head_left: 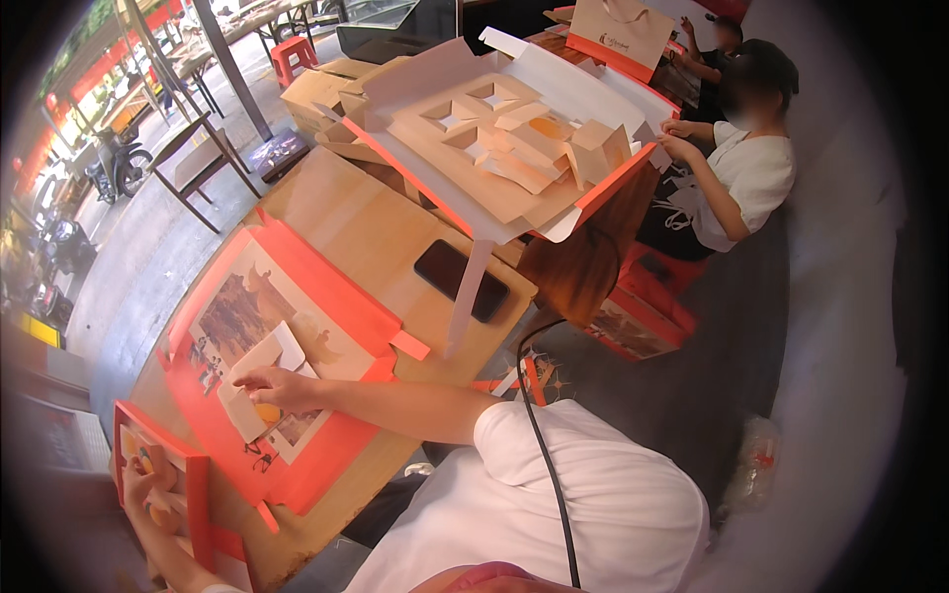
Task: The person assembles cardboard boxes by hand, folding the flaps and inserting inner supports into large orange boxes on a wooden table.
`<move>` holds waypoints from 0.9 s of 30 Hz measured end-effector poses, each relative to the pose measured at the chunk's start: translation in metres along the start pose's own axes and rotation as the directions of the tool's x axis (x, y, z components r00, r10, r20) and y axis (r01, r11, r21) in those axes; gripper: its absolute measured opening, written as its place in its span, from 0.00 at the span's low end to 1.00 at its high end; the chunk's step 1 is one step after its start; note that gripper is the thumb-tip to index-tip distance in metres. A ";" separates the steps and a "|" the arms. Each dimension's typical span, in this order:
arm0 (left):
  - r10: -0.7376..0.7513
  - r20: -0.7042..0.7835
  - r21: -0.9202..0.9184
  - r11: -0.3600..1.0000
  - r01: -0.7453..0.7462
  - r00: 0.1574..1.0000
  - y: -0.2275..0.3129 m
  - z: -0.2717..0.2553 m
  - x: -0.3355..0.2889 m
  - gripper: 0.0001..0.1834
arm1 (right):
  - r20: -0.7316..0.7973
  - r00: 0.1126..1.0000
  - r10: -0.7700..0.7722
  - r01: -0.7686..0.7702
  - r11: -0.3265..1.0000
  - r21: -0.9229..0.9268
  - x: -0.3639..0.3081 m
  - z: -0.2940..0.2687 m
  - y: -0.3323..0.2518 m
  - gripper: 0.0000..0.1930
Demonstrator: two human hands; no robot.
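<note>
A flattened red box blank (227,445) printed with a brown landscape picture lies on the wooden table. On it sits a folded cream card piece (245,420) with an orange spot. My right hand (279,389) lies over this card, fingers stretched out and touching its upper face. At the far left, my left hand (141,486) reaches into a red-walled box (196,494). Inside are cream card pieces (166,472) with orange and green prints. Its fingers look apart at these pieces, though the fingertips are partly hidden.
A dark phone (462,280) lies on the table (336,203). Beyond stands a large open box (455,203) holding kraft inserts (514,148). A co-worker (741,158) handles its right edge. A black cable (542,435) crosses before me. Behind are a wooden chair (198,163) and red stool (293,61).
</note>
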State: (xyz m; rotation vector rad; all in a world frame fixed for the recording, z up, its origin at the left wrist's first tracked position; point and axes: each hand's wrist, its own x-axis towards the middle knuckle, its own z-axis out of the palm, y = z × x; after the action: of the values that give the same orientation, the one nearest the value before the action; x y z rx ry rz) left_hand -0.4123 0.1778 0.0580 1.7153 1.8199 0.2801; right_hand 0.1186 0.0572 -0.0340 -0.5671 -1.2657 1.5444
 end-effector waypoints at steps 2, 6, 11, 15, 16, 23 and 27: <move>0.070 -0.107 0.205 0.978 -0.047 0.992 -0.020 -0.006 -0.008 0.31 | 0.018 1.000 0.003 -0.003 1.000 -0.003 0.000 0.005 -0.001 0.25; 0.130 -0.205 0.363 0.930 -0.047 0.970 0.002 0.007 -0.001 0.34 | 0.006 1.000 0.013 -0.013 0.999 -0.032 -0.001 -0.002 -0.004 0.25; 0.096 -0.209 0.285 0.958 -0.034 0.973 -0.014 -0.004 0.003 0.29 | 0.023 1.000 0.015 -0.015 1.000 -0.008 0.004 -0.001 0.011 0.25; -0.003 -0.143 0.240 0.970 0.037 0.990 -0.003 -0.004 0.004 0.29 | 0.011 1.000 -0.002 0.002 1.000 -0.006 0.005 -0.005 0.018 0.25; -0.007 -0.148 0.257 0.965 0.046 0.989 -0.004 -0.004 0.002 0.30 | 0.014 1.000 0.001 -0.001 1.000 -0.007 0.005 -0.004 0.018 0.25; 0.004 -0.176 0.245 0.969 0.040 0.984 -0.005 -0.005 -0.003 0.32 | 0.014 1.000 0.017 -0.017 1.000 0.000 0.002 0.000 0.008 0.24; -0.020 -0.165 0.212 0.976 0.055 0.986 0.005 -0.005 -0.008 0.32 | 0.014 0.999 0.038 -0.038 0.999 0.000 0.001 0.000 0.002 0.24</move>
State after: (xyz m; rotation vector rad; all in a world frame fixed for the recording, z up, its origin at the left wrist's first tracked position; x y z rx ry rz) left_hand -0.4108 0.1717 0.0668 1.8486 2.0636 0.2176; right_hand 0.1176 0.0580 -0.0357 -0.5846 -1.2717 1.5822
